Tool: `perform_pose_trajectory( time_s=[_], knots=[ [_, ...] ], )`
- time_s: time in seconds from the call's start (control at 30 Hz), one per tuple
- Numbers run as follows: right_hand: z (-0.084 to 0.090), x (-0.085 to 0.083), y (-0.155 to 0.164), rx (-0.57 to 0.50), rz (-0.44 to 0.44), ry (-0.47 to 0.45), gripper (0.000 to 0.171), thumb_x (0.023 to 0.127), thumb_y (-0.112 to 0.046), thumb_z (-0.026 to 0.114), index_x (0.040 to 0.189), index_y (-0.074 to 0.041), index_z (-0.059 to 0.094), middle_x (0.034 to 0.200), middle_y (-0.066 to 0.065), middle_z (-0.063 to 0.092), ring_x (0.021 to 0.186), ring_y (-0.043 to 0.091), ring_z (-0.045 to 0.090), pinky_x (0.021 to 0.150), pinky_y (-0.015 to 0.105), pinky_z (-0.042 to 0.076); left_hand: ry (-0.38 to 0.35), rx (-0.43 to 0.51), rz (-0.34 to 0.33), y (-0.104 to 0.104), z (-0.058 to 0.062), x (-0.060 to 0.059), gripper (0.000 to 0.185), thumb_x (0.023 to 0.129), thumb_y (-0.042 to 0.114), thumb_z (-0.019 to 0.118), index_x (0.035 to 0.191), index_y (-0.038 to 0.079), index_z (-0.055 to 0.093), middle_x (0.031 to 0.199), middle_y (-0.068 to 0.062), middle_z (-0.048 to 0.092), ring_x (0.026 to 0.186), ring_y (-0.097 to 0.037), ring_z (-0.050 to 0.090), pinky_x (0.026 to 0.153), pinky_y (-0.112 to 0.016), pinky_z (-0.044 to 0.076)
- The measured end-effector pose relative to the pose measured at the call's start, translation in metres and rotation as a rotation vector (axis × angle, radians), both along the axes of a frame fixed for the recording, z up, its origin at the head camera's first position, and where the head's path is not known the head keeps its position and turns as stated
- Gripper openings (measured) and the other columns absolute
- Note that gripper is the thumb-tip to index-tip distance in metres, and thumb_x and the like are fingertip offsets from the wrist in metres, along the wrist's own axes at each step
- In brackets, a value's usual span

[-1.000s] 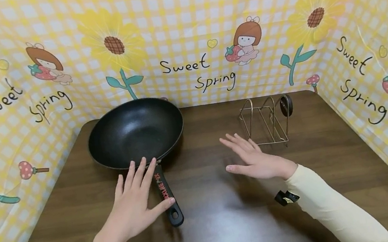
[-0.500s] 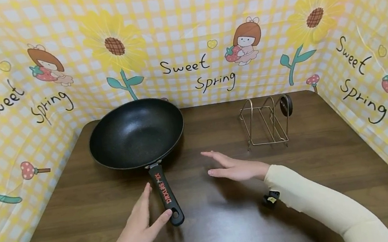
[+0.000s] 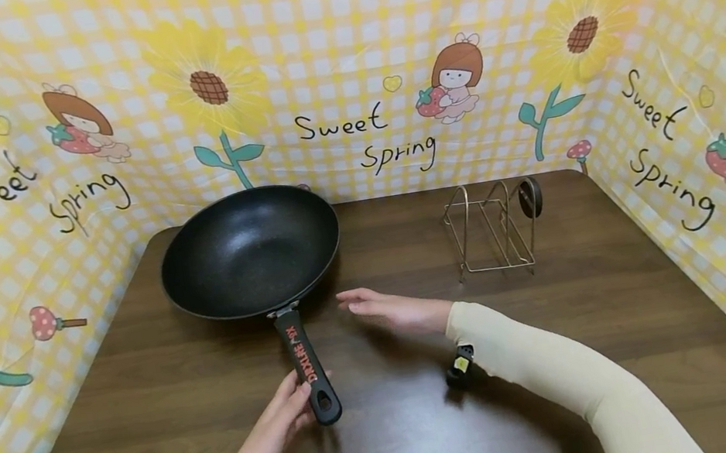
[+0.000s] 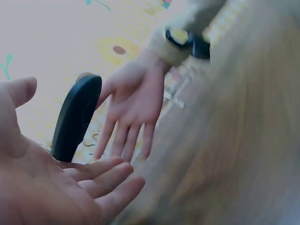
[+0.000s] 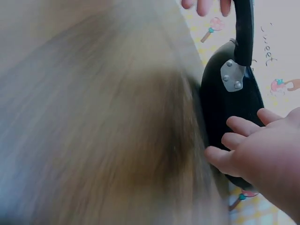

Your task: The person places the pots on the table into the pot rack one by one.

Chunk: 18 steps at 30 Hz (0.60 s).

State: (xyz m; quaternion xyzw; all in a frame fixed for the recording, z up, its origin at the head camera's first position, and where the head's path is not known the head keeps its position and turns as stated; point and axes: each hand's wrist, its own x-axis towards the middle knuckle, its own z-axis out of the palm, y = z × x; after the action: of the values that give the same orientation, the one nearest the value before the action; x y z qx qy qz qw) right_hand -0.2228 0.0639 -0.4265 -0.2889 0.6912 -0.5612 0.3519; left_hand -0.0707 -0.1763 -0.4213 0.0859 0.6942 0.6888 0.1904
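Observation:
A black frying pan point(image 3: 250, 251) sits on the brown table point(image 3: 149, 399), its black handle point(image 3: 306, 364) with red lettering pointing towards me. My left hand point(image 3: 291, 403) lies by the handle's near end, fingers loosely straight and touching its left side. The left wrist view shows that left hand point(image 4: 70, 187) palm up beside the handle point(image 4: 77, 117). My right hand point(image 3: 378, 305) hovers flat, fingers straight, just right of the handle near the pan's rim. From the right wrist view the right hand point(image 5: 262, 150) is close to the pan's underside point(image 5: 232, 108).
A gold wire rack point(image 3: 494, 234) with a dark round knob stands at the back right of the table. A yellow checked backdrop point(image 3: 346, 64) walls the table on three sides. Bare wood stretches across the near and right parts.
My left hand drew back from the pan's rim to the handle's near end. My right hand moved left from beside the rack to close by the handle.

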Motion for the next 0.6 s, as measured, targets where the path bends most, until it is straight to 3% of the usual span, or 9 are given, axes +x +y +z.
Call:
perform_pose_trajectory(
  time_s=[0.13, 0.27, 0.33, 0.43, 0.53, 0.6],
  knots=[
    [-0.006, -0.005, -0.017, -0.116, 0.019, -0.169, 0.056, 0.108, -0.024, 0.029, 0.155, 0.004, 0.016, 0.159, 0.025, 0.020, 0.150, 0.034, 0.013, 0.120, 0.049, 0.009, -0.155, 0.348, -0.122, 0.002, -0.005, -0.005, 0.066, 0.111, 0.033, 0.023, 0.151, -0.012, -0.003, 0.148, -0.027, 0.043, 0.129, -0.013, 0.052, 0.104, -0.031, 0.042],
    [-0.010, -0.005, -0.033, -0.147, 0.057, -0.275, 0.054, 0.110, -0.024, 0.023, 0.154, 0.006, 0.015, 0.160, 0.026, 0.019, 0.150, 0.035, 0.012, 0.120, 0.048, 0.011, -0.352, 0.700, -0.179, 0.004, -0.013, -0.011, 0.069, 0.110, 0.038, 0.020, 0.152, -0.009, -0.008, 0.142, -0.020, 0.051, 0.133, -0.023, 0.049, 0.111, -0.041, 0.037],
    [-0.011, -0.005, -0.041, -0.144, 0.067, -0.310, 0.055, 0.110, -0.026, 0.022, 0.154, 0.005, 0.016, 0.160, 0.025, 0.021, 0.150, 0.034, 0.014, 0.120, 0.047, 0.013, -0.434, 0.842, -0.197, 0.006, -0.017, -0.013, 0.067, 0.110, 0.040, 0.018, 0.152, -0.008, -0.001, 0.141, -0.020, 0.051, 0.135, -0.027, 0.046, 0.112, -0.043, 0.035],
    [-0.012, -0.006, -0.053, -0.156, 0.057, -0.390, 0.057, 0.110, -0.031, 0.024, 0.154, 0.005, 0.018, 0.159, 0.024, 0.024, 0.149, 0.033, 0.020, 0.120, 0.045, 0.019, -0.516, 0.998, -0.225, 0.009, -0.022, -0.015, 0.064, 0.109, 0.044, 0.018, 0.148, -0.006, 0.023, 0.143, -0.021, 0.049, 0.137, -0.029, 0.045, 0.114, -0.042, 0.032],
    [-0.013, -0.007, -0.062, -0.182, 0.035, -0.496, 0.058, 0.109, -0.034, 0.026, 0.153, 0.004, 0.020, 0.151, 0.020, 0.036, 0.140, 0.029, 0.035, 0.118, 0.043, 0.025, -0.549, 1.106, -0.259, 0.013, -0.024, -0.018, 0.066, 0.109, 0.045, 0.016, 0.140, -0.005, 0.044, 0.142, -0.021, 0.050, 0.135, -0.029, 0.046, 0.114, -0.040, 0.033],
    [-0.013, -0.008, -0.068, -0.199, 0.037, -0.554, 0.058, 0.109, -0.035, 0.026, 0.152, 0.005, 0.022, 0.141, 0.016, 0.043, 0.130, 0.026, 0.044, 0.116, 0.042, 0.029, -0.545, 1.156, -0.280, 0.017, -0.025, -0.019, 0.066, 0.109, 0.043, 0.014, 0.137, -0.006, 0.049, 0.139, -0.020, 0.052, 0.133, -0.028, 0.049, 0.113, -0.039, 0.034]
  ],
)
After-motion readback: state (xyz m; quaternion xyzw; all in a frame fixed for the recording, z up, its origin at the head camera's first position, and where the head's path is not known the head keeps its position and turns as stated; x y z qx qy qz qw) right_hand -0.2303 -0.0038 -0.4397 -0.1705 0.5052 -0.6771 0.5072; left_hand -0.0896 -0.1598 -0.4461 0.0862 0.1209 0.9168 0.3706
